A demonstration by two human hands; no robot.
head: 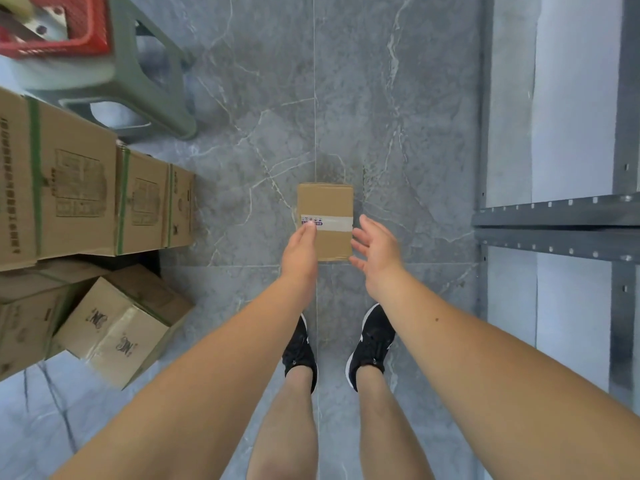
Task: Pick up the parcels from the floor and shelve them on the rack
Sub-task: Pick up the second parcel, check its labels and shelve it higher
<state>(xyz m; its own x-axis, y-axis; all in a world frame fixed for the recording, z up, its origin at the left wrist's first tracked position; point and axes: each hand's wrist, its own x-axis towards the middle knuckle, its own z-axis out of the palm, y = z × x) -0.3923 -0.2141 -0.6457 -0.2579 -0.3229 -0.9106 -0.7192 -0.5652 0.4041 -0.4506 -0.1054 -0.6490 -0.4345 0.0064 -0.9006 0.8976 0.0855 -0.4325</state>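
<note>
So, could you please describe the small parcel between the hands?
The parcel is a small, plain brown cardboard box, closed, its broad face up, with a pale tape strip and a tiny printed label across it. It appears to lie on the grey tiled floor. The left hand reaches over its left edge at the tape; the open right hand is beside its right edge.

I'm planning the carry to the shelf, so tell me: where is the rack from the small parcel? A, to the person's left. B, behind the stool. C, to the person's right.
C: the rack fills the right edge, past the right hand; the boxes are stacked on the left.
</note>
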